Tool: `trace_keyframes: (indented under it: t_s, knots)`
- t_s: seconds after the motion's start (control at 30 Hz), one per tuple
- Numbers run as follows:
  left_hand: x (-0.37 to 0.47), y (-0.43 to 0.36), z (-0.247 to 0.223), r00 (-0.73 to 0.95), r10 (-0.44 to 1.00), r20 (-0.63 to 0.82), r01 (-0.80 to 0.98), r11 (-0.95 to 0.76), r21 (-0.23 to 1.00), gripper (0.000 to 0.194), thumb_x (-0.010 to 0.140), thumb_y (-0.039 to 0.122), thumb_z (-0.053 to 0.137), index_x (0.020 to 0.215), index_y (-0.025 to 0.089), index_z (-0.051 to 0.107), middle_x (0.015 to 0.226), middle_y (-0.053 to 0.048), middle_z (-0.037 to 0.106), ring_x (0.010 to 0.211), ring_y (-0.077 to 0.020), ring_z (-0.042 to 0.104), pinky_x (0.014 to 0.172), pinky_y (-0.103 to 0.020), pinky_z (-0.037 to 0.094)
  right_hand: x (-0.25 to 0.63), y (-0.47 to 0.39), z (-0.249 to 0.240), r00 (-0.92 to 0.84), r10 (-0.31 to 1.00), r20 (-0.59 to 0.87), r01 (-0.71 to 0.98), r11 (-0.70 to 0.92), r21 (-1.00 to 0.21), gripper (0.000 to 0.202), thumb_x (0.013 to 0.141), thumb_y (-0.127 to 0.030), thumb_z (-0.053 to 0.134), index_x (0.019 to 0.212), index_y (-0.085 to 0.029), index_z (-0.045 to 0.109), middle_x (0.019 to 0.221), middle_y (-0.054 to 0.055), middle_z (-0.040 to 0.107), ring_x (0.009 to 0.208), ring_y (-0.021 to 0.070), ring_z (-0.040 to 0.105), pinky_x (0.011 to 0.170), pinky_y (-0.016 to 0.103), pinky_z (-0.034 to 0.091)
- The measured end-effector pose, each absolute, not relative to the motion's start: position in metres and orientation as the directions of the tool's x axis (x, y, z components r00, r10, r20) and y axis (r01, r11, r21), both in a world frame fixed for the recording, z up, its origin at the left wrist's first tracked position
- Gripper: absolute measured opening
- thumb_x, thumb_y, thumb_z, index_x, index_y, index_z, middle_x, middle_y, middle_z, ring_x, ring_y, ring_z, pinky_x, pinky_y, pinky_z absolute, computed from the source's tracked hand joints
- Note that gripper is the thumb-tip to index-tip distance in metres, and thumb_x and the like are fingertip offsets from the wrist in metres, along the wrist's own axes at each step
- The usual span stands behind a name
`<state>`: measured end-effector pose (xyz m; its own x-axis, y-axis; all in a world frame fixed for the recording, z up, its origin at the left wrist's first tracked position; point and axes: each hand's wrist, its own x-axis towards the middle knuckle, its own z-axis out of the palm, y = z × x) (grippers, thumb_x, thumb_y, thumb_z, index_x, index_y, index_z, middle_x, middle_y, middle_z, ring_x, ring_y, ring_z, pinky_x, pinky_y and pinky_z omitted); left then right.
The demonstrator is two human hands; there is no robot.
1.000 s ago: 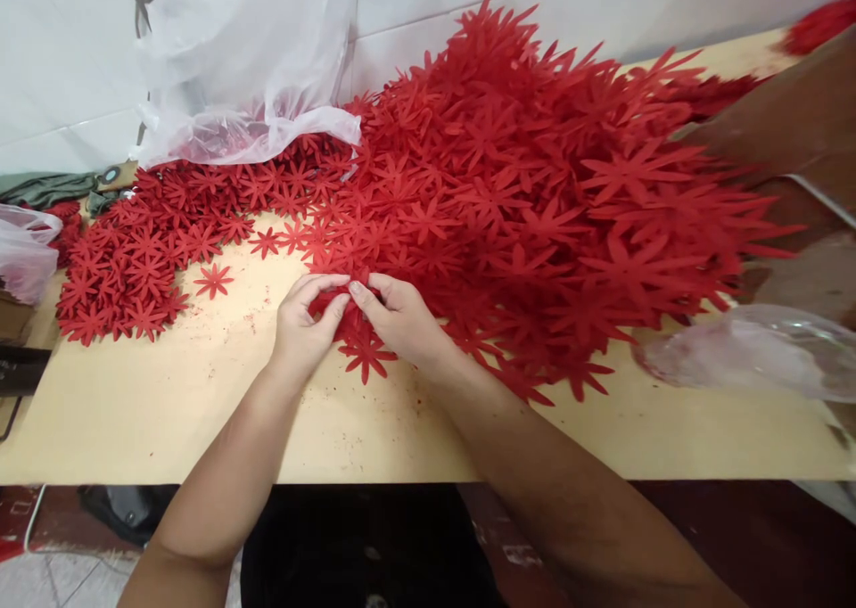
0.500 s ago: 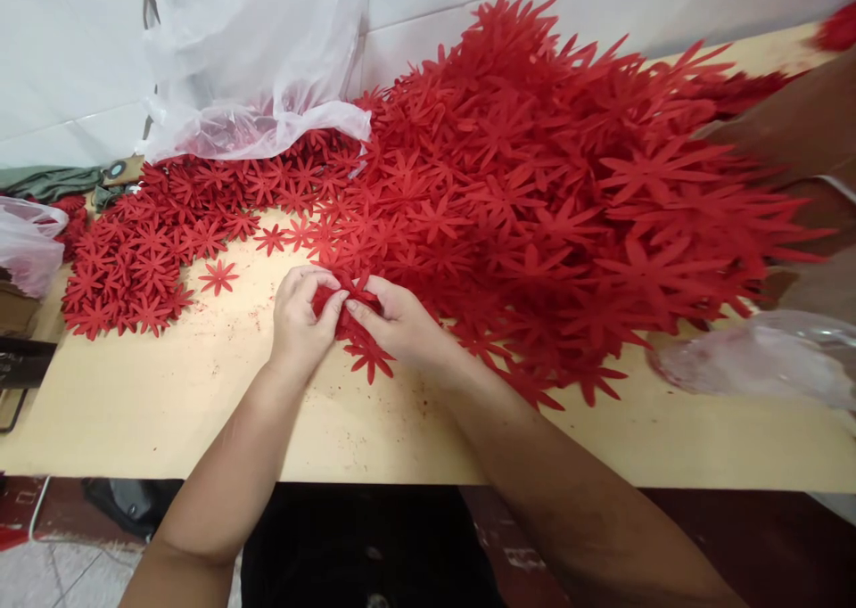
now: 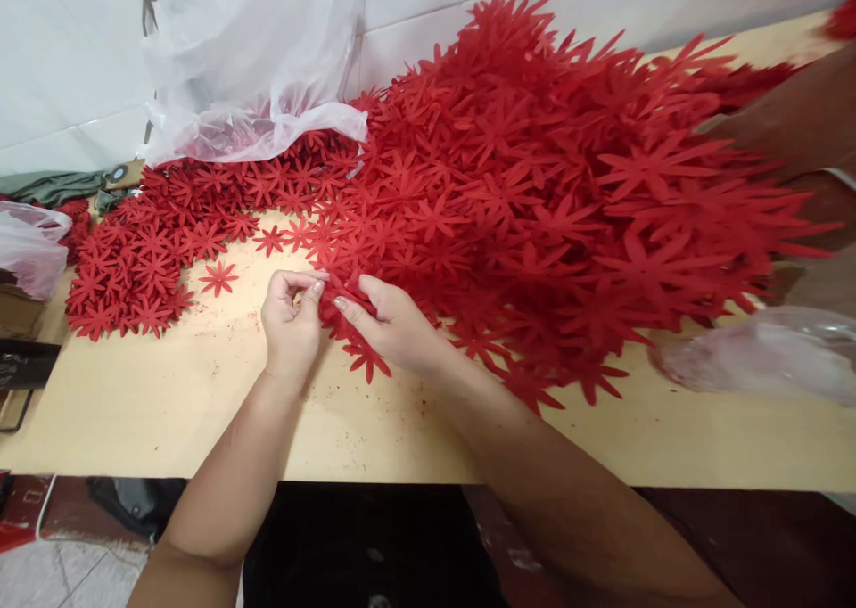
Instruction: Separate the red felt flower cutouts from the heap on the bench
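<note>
Both of my hands are together at the front edge of a heap of red flower cutouts [image 3: 461, 225], which have long narrow petals. My right hand [image 3: 394, 323] is closed on a red flower cutout [image 3: 351, 294], thumb on top of it. My left hand [image 3: 292, 318], just to the left, has thumb and fingertips pinched together at the tip of a red petal. Which cutout that petal belongs to is hard to make out. Below my fingers another cutout [image 3: 367, 358] lies on the table.
Smaller red cutouts [image 3: 134, 269] are piled at the left, with a single flower [image 3: 218, 278] lying apart. A translucent plastic bag [image 3: 247, 64] hangs over the pile at the back. Another clear bag [image 3: 762, 349] lies at the right on the pale table [image 3: 201, 412].
My left hand has moved slightly left, opening a gap from my right hand. My right hand stays almost in place with the red cutout.
</note>
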<state>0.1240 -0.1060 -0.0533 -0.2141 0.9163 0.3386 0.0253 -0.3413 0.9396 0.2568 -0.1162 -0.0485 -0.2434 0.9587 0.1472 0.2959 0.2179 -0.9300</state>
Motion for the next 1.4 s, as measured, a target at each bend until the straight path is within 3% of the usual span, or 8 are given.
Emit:
trace_keyframes:
  t_s: [0.17,0.27,0.47,0.6,0.73,0.9,1.2,1.4]
  knots:
    - [0.089,-0.082,-0.055,-0.535,0.795,0.286,-0.036,-0.36,0.932,0.023,0.071,0.021,0.07,0.071,0.019,0.048,0.06,0.007,0.054,0.057,-0.0055,0.052,0.062,-0.02,0.043,0.262,-0.117,-0.053,-0.235,0.968,0.09,0.253,0.151,-0.956,0.017,0.081,-0.033,0.05,0.073,-0.018,0.049,0.069,0.002,0.055,0.064,0.0135,0.05,0.064,0.028,0.043]
    - [0.088,-0.08,-0.056,-0.437,0.874,0.212,-0.112,-0.287,0.951,0.026,0.065,0.023,0.075,0.071,0.018,0.051,0.059,0.006,0.056,0.054,-0.0048,0.051,0.058,-0.019,0.042,0.264,-0.112,-0.058,-0.163,0.98,0.112,0.123,0.133,-0.984,0.014,0.079,-0.031,0.05,0.079,-0.017,0.052,0.074,0.003,0.058,0.067,0.0139,0.053,0.068,0.03,0.045]
    - [0.12,-0.099,-0.052,-0.117,0.986,0.117,-0.187,-0.137,0.973,0.032,0.056,0.033,0.082,0.078,0.017,0.066,0.072,0.001,0.067,0.066,-0.0077,0.059,0.067,-0.021,0.048,0.265,-0.102,-0.066,0.057,0.998,0.038,-0.093,0.043,-0.995,0.017,0.07,-0.027,0.057,0.085,-0.02,0.054,0.067,-0.002,0.056,0.062,0.0118,0.054,0.067,0.029,0.047]
    - [0.123,-0.103,-0.054,-0.081,0.995,0.057,-0.186,-0.071,0.98,0.029,0.059,0.039,0.08,0.067,0.016,0.063,0.066,0.003,0.064,0.061,-0.0067,0.056,0.063,-0.021,0.046,0.264,-0.105,-0.059,0.038,0.998,0.044,-0.202,0.051,-0.978,0.02,0.068,-0.033,0.064,0.081,-0.021,0.054,0.078,0.0,0.064,0.075,0.0136,0.061,0.078,0.03,0.05]
    - [0.124,-0.105,-0.058,-0.07,0.996,0.064,-0.16,-0.075,0.984,0.031,0.065,0.042,0.076,0.066,0.017,0.057,0.063,0.004,0.059,0.058,-0.0059,0.051,0.059,-0.02,0.043,0.26,-0.11,-0.05,-0.009,1.0,0.027,-0.283,0.023,-0.959,0.031,0.062,-0.041,0.073,0.078,-0.021,0.055,0.077,0.0,0.066,0.075,0.0132,0.063,0.077,0.03,0.053]
    - [0.13,-0.109,-0.06,0.025,0.999,0.031,-0.113,-0.028,0.993,0.038,0.067,0.05,0.071,0.067,0.016,0.053,0.059,0.005,0.053,0.054,-0.0056,0.045,0.055,-0.02,0.039,0.26,-0.111,-0.047,-0.029,0.998,-0.054,-0.269,-0.06,-0.961,0.034,0.055,-0.035,0.079,0.072,-0.019,0.055,0.076,0.0,0.068,0.07,0.0126,0.064,0.074,0.029,0.055]
    - [0.132,-0.109,-0.055,-0.003,0.999,-0.034,-0.167,0.033,0.985,0.047,0.056,0.053,0.077,0.059,0.016,0.047,0.052,0.006,0.051,0.049,-0.0041,0.042,0.051,-0.019,0.037,0.262,-0.11,-0.046,-0.001,0.995,-0.1,-0.259,-0.097,-0.961,0.029,0.057,-0.034,0.077,0.064,-0.018,0.054,0.06,-0.004,0.058,0.054,0.0078,0.053,0.058,0.024,0.049]
    - [0.127,-0.107,-0.051,0.01,0.999,-0.051,-0.257,0.052,0.965,0.043,0.051,0.048,0.082,0.065,0.017,0.056,0.058,0.005,0.059,0.05,-0.0049,0.048,0.05,-0.019,0.039,0.284,-0.097,-0.052,0.317,0.948,-0.014,-0.217,0.058,-0.975,0.028,0.061,-0.035,0.075,0.065,-0.019,0.053,0.055,-0.007,0.049,0.049,0.0048,0.042,0.052,0.021,0.041]
